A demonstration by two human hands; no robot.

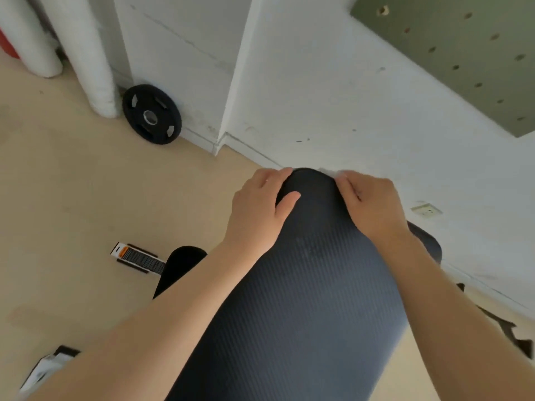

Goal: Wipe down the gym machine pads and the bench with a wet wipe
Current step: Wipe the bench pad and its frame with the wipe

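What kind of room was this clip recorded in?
Most likely a small home or private gym. A black weight plate leans against the white wall, a long dark padded bench fills the foreground, and a green pegboard hangs on the wall.

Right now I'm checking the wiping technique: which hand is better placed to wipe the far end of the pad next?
Right. The right hand already holds the wipe against the pad at its far end; the left hand only steadies the other side.
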